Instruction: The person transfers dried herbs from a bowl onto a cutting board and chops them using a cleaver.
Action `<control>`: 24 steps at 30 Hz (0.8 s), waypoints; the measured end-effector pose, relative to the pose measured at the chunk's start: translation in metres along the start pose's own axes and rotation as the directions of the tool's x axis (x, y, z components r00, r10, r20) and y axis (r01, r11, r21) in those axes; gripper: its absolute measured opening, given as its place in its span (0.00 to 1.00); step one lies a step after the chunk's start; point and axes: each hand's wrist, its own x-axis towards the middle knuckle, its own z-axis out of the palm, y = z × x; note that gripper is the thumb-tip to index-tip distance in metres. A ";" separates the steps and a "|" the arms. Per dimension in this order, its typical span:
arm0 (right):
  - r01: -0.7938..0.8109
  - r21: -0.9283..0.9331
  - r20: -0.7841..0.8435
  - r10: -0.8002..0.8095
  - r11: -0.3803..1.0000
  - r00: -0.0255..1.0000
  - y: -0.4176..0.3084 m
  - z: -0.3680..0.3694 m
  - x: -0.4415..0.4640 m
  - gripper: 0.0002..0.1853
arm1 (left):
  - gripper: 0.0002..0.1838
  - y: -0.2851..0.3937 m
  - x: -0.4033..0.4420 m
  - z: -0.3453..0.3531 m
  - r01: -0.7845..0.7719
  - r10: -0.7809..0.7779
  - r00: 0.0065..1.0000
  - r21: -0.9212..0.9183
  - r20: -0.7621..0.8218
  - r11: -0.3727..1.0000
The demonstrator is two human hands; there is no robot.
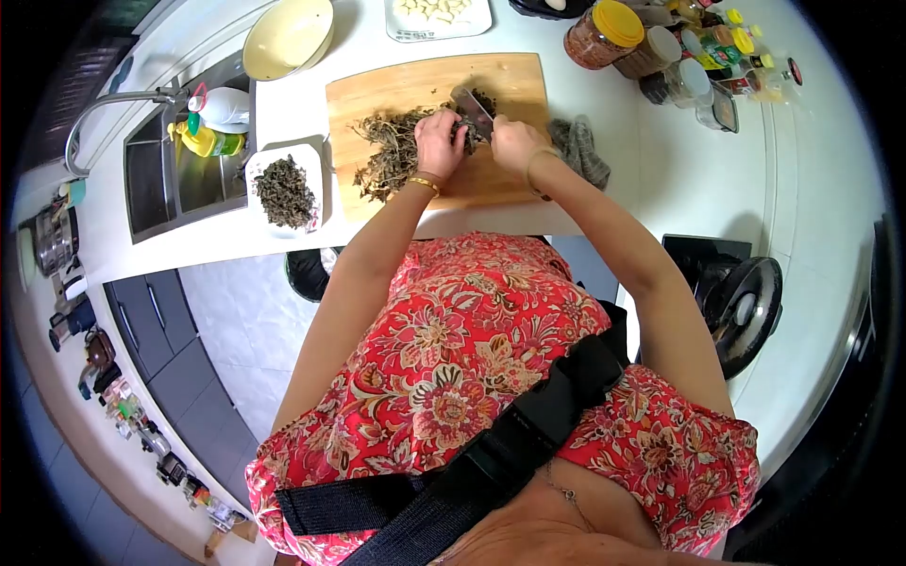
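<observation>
A wooden cutting board lies on the white counter, with a tangled heap of brown, stringy dried greens spread over its left and middle. My left hand is closed over the right end of the heap, fingers curled and pressing it down. Just to its right, my right hand is wrapped around the handle of a kitchen knife. The blade points up and left, close to my left fingertips. Dark chopped bits lie behind the blade, and its edge is partly hidden.
A white dish of dark chopped greens stands left of the board, beside the sink. Behind are a yellow bowl and a tray of pale cloves. A grey cloth, jars and a black pan lid are at right.
</observation>
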 end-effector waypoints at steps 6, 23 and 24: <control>0.013 -0.027 -0.025 -0.014 1.000 1.000 -0.006 -0.009 0.004 0.12 | 0.09 0.001 0.000 0.002 -0.026 0.026 1.000 -0.014 -0.005 1.000; 0.021 0.033 -0.077 -0.018 0.999 0.997 -0.005 0.004 0.003 0.10 | 0.06 0.005 0.004 0.002 0.060 -0.071 0.990 0.096 0.119 0.994; 0.037 -0.001 -0.034 -0.037 0.999 0.999 -0.006 0.000 0.004 0.11 | 0.06 0.006 0.002 0.000 -0.002 0.000 0.999 0.026 0.041 1.000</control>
